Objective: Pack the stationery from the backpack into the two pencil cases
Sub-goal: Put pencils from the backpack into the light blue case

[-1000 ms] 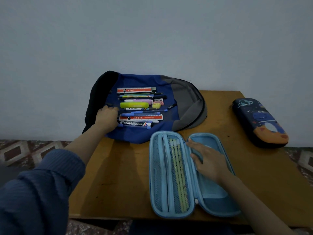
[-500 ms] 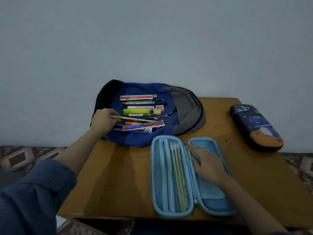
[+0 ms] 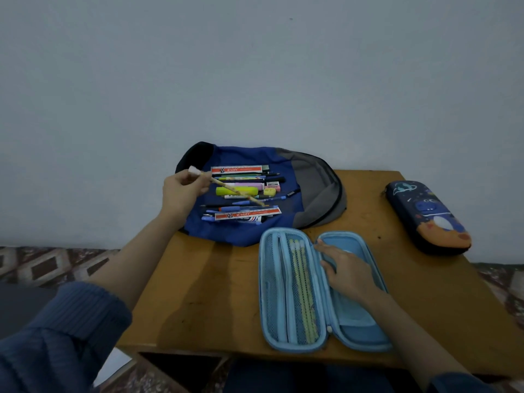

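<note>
Left hand (image 3: 184,191) raised, fingers pinched closed on pencil (image 3: 226,188); right hand (image 3: 347,269) flat, palm down, fingers spread.

View: one head-worn wide-angle camera, no second view to share with.
Position: above the near edge of the tabletop (image 3: 215,293), at the person's own eye level.
Facing: forward and down, toward the bare wall (image 3: 255,80) behind.
Nearness: close; both forearms enter from the bottom corners.
Framing: wall fills the upper half, tabletop the lower.
Distortion: edges bend outward.
</note>
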`<state>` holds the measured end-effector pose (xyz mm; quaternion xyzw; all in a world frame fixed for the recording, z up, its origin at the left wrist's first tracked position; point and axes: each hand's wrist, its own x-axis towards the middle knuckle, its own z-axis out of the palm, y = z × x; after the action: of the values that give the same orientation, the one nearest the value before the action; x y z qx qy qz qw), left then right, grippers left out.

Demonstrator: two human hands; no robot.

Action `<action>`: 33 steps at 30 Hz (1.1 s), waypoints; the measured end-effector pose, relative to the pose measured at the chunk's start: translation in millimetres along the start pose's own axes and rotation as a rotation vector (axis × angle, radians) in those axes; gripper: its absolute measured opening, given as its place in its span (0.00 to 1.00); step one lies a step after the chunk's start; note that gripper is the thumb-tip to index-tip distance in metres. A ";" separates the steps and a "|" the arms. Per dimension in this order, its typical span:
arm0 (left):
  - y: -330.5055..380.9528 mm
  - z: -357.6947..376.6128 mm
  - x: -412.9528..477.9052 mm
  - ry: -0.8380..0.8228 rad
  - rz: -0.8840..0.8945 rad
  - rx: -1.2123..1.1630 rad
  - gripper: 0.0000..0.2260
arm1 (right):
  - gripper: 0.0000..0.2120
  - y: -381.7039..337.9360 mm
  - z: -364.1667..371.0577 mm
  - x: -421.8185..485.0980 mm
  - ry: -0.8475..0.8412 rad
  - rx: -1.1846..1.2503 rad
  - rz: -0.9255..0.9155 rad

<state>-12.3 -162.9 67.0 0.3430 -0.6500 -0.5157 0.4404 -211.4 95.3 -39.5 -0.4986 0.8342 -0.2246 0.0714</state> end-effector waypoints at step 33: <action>-31.0 70.0 -118.6 -0.131 -0.392 0.001 0.09 | 0.20 -14.3 -7.3 -3.4 -0.043 -0.056 0.058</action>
<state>-32.7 -37.6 5.3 0.4289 -0.5984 -0.6124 0.2881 -200.8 94.8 -27.0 -0.4809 0.8525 -0.1881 0.0818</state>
